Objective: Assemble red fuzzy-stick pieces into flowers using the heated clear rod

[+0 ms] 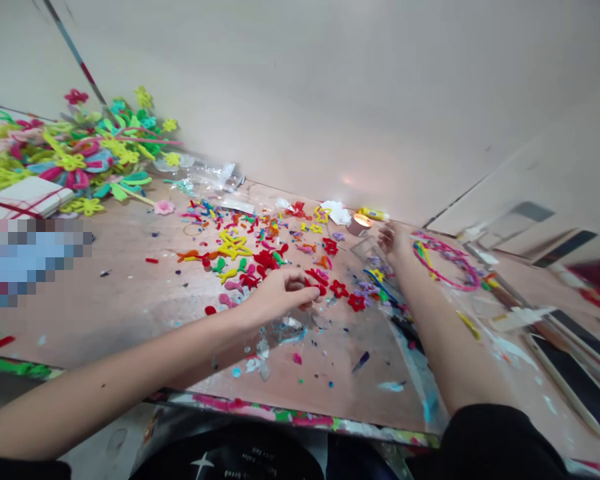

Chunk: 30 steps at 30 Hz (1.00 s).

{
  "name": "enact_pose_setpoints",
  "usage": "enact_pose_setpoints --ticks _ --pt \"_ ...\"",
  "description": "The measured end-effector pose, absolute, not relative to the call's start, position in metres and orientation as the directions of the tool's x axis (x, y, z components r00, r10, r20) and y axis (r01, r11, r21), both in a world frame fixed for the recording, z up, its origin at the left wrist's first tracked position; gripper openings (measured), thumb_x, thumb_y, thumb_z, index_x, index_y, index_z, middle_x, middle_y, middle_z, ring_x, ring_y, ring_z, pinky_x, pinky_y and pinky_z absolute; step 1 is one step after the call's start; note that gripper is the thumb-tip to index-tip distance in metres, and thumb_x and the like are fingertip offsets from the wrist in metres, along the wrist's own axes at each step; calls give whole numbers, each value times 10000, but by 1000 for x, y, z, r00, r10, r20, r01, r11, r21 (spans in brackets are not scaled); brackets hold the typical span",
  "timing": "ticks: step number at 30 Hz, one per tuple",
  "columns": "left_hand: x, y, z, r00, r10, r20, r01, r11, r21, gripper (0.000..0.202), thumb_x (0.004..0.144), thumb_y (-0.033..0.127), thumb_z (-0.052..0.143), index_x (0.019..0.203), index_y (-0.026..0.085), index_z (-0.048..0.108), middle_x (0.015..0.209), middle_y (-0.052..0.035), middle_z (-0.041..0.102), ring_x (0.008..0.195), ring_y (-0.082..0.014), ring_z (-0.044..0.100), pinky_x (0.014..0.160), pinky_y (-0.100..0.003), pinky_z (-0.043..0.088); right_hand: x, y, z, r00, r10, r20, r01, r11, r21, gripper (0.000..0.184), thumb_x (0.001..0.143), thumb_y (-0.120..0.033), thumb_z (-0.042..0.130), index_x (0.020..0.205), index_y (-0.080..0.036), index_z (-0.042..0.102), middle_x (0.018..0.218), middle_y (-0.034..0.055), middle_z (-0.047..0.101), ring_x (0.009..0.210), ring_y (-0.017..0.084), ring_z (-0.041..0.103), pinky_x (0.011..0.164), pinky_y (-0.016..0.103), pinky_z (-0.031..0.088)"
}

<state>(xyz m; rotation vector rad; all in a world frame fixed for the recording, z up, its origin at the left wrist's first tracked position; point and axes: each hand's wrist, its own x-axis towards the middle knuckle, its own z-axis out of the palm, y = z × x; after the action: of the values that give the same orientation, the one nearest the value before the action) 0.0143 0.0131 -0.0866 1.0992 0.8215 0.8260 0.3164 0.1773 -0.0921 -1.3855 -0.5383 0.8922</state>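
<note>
My view shows the left hand (280, 295) pinching a red pipe-cleaner shape (316, 285) among scattered pipe-cleaner scraps (240, 247) on the table (105, 300); the right hand (393, 241) hangs open near a lit tea light (360, 224).

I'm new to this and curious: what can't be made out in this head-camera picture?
What the left hand pinches: its fingers hide it.
Whether the right hand touches the clear glass jar: blur and the angle leave this unclear.
The object at the left edge: pixelated over.
The heap of pipe-cleaner flowers: cut off by the left edge.
The black-framed panels: cut off by the right edge.
</note>
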Motion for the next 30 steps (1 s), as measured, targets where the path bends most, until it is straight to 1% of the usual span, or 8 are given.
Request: enact_pose_setpoints --ticks 5,14,20,26,30 --pt "14 14 -88 458 873 -170 -151 265 952 118 821 90 673 713 134 654 639 9 666 553 -79 568 607 -231 437 315 189 -104 571 799 -190 -240 -59 -969 351 957 -363 611 1246 -166 594 1239 95 631 1044 215 654 876 424 576" --pt "13 16 -96 455 880 -138 -155 231 961 62 796 131 711 750 140 670 656 10 679 567 -83 574 614 -228 452 319 197 -119 584 795 -163 -232 -29 -972 340 961 -367 604 1237 -168 599 1238 94 632 1046 213 653 882 423 572" --pt "13 17 -96 460 878 -130 -153 223 963 83 815 129 694 738 136 662 637 18 667 555 -75 569 600 -217 441 319 196 -122 586 796 -149 -209 -28 -977 333 960 -364 606 1226 -164 602 1208 89 641 1010 203 661 851 404 582" --pt "14 19 -96 454 880 -137 -154 228 961 96 809 104 690 725 143 664 655 7 685 560 -85 582 613 -232 453 321 197 -123 581 801 -143 -187 -40 -981 358 956 -367 611 1254 -169 591 1259 98 623 1070 224 648 898 439 567" --pt "14 19 -96 454 880 -140 -154 233 960 110 806 105 694 710 150 662 658 3 690 561 -89 587 618 -241 461 324 200 -125 563 817 -124 -169 -33 -985 353 959 -369 606 1252 -172 593 1260 98 623 1068 222 647 897 437 568"
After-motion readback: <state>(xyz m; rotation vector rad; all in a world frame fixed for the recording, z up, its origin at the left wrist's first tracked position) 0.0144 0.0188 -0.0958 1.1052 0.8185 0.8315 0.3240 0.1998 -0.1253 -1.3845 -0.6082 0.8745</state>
